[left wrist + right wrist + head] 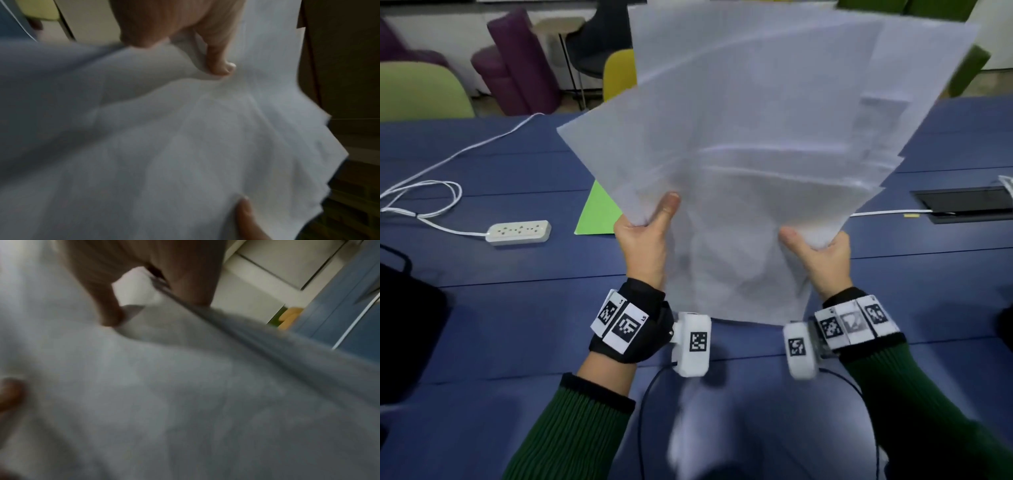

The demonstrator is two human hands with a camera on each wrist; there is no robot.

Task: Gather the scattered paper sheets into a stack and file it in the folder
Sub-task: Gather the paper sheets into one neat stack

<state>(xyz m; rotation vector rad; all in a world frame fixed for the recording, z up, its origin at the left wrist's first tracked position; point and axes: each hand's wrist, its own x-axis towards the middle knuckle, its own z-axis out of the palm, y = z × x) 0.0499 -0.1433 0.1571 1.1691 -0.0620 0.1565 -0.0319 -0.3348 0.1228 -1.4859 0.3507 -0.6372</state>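
Now both hands, left hand (643, 246) and right hand (822, 257), apparently pinch fanned paper sheets (756, 137).

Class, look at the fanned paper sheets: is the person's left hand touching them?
Touching. In the head view the left hand pinches the paper sheets at their left edge, thumb on the front; the left wrist view shows the thumb pressed on paper.

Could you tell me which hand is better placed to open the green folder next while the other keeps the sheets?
Probably the left hand: the green folder lies just beyond it, left of the paper sheets. The right hand is farther off.
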